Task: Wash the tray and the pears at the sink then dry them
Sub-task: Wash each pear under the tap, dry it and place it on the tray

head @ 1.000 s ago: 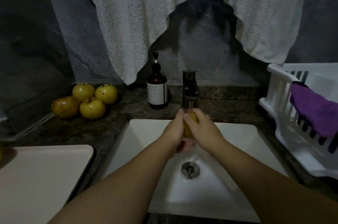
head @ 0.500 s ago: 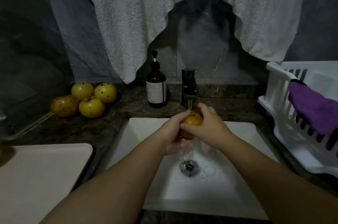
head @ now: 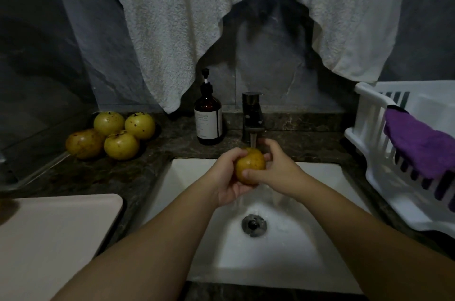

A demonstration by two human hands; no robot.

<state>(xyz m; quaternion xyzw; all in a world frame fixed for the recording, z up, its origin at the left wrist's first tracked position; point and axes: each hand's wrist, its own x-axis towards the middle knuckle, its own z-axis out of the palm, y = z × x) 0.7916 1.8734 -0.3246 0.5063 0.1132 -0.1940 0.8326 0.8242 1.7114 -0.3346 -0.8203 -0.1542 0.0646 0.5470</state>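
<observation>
Your hands meet over the white sink [head: 320,202]: the left hand [head: 227,177] cups a speckled yellow-brown pear [head: 250,165] from below and behind, fingers curled round it, while the right hand [head: 278,170] wraps it from the other side, thumb pressed across its front. The pear sits directly under the dark square tap [head: 252,116], whose stream lands on its top; water runs off below toward the round metal drain [head: 254,225].

The brown pump bottle [head: 208,118] just left of the tap carries a pale label, but its print is too small to read.

Four more pears [head: 115,134], round, yellow and dark-spotted, huddle touching one another on the dark mottled stone counter [head: 147,167], well left of the basin. The smooth pale tray [head: 54,239], with rounded corners, lies at your near left, its right edge close to the sink rim.

On your right a white slatted plastic rack [head: 369,143] stands just beside the basin, a purple cloth [head: 423,145] draped over its side. A nubbly white towel [head: 172,30] hangs across the wall above, its points dipping toward the bottle and the rack.
</observation>
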